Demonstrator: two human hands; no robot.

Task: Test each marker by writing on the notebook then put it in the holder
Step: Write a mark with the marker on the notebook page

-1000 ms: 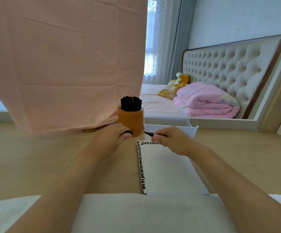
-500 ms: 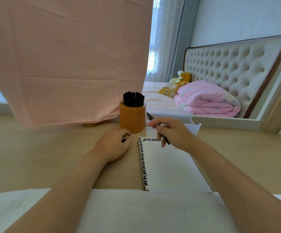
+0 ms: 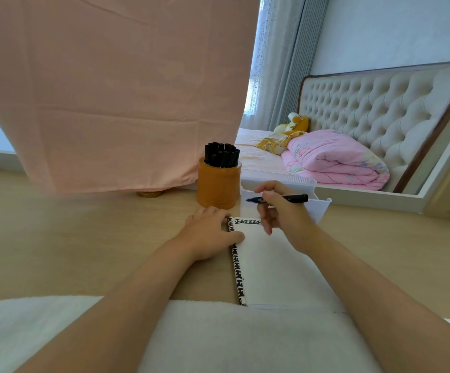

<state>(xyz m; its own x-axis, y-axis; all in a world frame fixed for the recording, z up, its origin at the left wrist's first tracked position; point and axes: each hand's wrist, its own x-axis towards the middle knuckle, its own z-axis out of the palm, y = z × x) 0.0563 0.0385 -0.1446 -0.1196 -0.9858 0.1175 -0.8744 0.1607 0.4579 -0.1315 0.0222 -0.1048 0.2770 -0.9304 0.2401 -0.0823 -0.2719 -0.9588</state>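
Bare forearms lead to the left hand (image 3: 209, 232) and right hand (image 3: 285, 216), over white fleecy fabric (image 3: 218, 337).

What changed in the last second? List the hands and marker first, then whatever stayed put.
The left hand moved from beside the holder toward the person and now rests on the notebook, at its top left corner, thumb on the page. The right hand kept its grip on the marker, which tilted and is level again, tip pointing left. The holder, notebook and white bin stayed put.
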